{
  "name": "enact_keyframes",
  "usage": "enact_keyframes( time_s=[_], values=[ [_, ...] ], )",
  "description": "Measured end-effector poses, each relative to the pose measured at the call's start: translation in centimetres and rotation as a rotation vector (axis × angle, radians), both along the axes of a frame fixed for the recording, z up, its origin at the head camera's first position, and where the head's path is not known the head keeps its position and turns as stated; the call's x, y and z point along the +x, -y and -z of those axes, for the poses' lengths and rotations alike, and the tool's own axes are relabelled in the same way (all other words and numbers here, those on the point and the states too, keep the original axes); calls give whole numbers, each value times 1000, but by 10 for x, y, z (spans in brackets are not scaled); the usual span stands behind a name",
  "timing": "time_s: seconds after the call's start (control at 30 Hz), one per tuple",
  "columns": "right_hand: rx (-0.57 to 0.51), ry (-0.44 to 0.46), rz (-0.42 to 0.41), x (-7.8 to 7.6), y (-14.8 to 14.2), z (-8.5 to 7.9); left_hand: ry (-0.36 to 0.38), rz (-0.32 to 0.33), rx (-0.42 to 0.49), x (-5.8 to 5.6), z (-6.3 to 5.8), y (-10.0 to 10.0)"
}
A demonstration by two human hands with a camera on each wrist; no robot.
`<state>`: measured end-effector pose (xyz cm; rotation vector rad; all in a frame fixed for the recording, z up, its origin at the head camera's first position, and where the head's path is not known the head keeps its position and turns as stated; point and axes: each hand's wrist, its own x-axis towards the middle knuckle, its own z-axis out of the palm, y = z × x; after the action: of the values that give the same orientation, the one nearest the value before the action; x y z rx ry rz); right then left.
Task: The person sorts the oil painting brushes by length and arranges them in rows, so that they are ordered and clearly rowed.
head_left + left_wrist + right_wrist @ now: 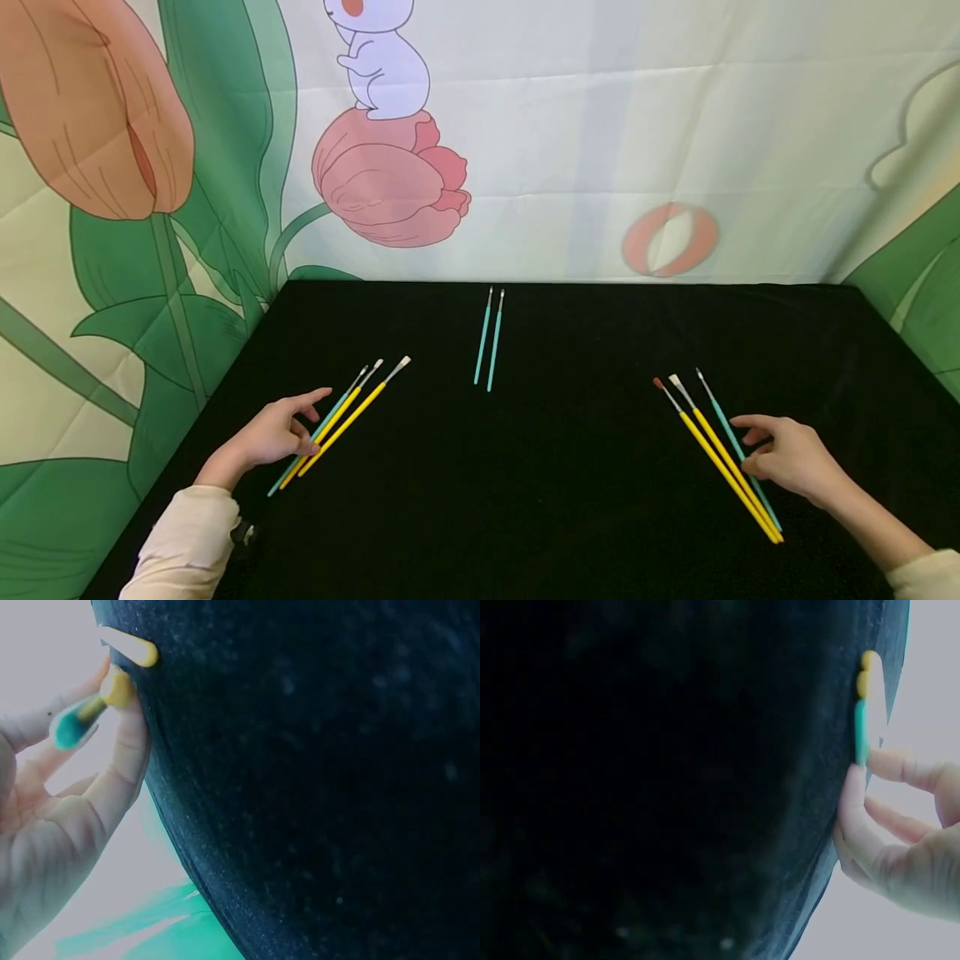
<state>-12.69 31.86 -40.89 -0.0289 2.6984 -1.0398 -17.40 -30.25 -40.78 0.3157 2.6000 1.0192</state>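
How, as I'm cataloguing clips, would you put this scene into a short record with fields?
Surface: black cloth
Backdrop: printed curtain
Brush total: eight
Left group: left teal brush, two left yellow brushes
Far middle: two middle teal brushes, side by side
Right group: two right yellow brushes, right teal brush
Hands: left hand at left group, right hand at right teal brush; grip unclear for both

L grip (270, 431) is over 3 brushes at L of blk surface (525, 500): teal brush (336, 407) + 2 yel. brushes (354, 417), wht tips. R grip (787, 454) is at R-hand teal brush (724, 422), next to wht-tip yel. brush (714, 436) & red-tip yel. brush (705, 446). 2 mid teal brushes (496, 342) lie approx. parallel nr back edge. Tulip-print backdrop (570, 142) behind.
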Motion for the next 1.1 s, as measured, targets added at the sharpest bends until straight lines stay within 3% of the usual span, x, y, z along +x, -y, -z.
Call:
enact_keyframes(
  time_s=[0.53, 1.1],
  values=[
    [-251, 144, -51, -7, -20, -6, -7, 9, 24, 3, -11, 0],
    [-324, 59, -70, -7, -21, -11, -67, 55, 171, 1, -18, -15]
  ],
)
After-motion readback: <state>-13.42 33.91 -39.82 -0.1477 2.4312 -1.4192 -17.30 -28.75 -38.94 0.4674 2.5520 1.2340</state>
